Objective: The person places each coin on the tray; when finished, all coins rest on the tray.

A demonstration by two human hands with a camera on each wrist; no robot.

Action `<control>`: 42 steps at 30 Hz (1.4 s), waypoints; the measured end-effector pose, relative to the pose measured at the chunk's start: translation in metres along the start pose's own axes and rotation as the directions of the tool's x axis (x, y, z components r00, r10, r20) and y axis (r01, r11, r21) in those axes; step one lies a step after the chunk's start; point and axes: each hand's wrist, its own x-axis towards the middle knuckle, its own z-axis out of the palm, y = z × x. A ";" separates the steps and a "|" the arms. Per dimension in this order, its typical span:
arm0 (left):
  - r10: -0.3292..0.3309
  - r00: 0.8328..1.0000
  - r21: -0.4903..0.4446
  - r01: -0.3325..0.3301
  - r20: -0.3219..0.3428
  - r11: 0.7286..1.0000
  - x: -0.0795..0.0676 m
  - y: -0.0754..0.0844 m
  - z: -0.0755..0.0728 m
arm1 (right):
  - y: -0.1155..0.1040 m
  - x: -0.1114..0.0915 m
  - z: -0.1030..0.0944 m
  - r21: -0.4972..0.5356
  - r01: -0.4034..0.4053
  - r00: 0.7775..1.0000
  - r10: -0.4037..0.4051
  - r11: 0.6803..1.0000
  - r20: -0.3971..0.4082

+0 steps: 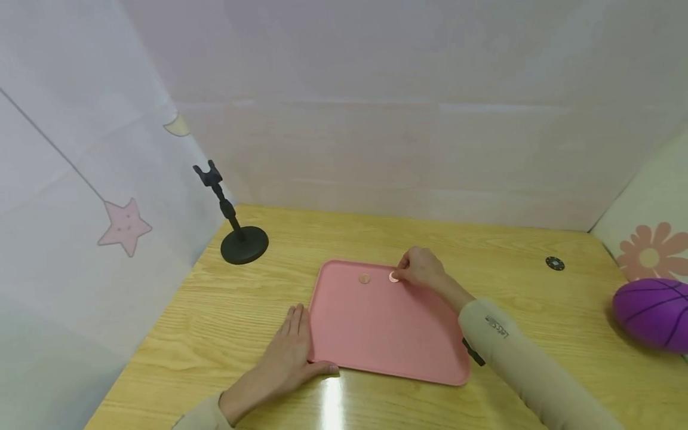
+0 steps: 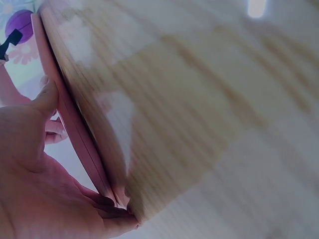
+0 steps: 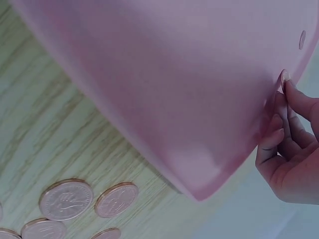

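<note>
A pink tray (image 1: 387,328) lies on the wooden table. My left hand (image 1: 290,352) touches its front left corner, fingers straight along the left side and thumb along the front rim; the left wrist view shows the fingers against the tray wall. At the tray's far side, my right hand (image 1: 421,269) pinches a coin (image 3: 284,82) between thumb and fingertip. In the right wrist view, this coin is tilted on edge, close over the tray floor. Another coin (image 1: 364,279) lies flat in the tray, to the left of the right hand.
Several coins (image 3: 66,199) lie on the table beside the tray in the right wrist view. A black stand (image 1: 244,245) is at the back left. On the right are a black round chip (image 1: 555,263) and a purple ball (image 1: 653,313). Pale curtains surround the table.
</note>
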 end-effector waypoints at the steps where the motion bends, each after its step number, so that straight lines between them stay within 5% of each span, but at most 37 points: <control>1: 0.000 1.000 -0.002 0.000 0.002 1.000 0.000 0.000 0.000 | 0.000 0.000 0.000 -0.003 0.002 1.000 -0.002 1.000 0.002; 9: -0.011 1.000 0.014 0.010 0.018 1.000 0.000 0.002 0.000 | -0.001 -0.004 -0.001 0.003 -0.002 1.000 0.002 1.000 -0.012; 15: -0.012 1.000 -0.016 0.012 0.015 1.000 0.001 0.002 0.000 | 0.017 -0.020 -0.022 0.000 0.031 0.998 -0.031 1.000 -0.045; 25: -0.021 1.000 0.003 0.021 0.017 1.000 0.002 0.003 -0.001 | 0.113 -0.118 -0.067 -0.033 0.177 0.984 -0.177 0.984 -0.006; 32: -0.002 1.000 0.025 0.002 0.000 1.000 0.002 0.004 -0.001 | 0.152 -0.165 -0.059 -0.058 0.119 0.993 -0.119 0.991 0.010; 42: 0.008 1.000 0.017 -0.007 -0.011 1.000 0.000 -0.001 0.000 | 0.151 -0.170 -0.049 -0.042 0.165 0.986 -0.165 0.985 -0.018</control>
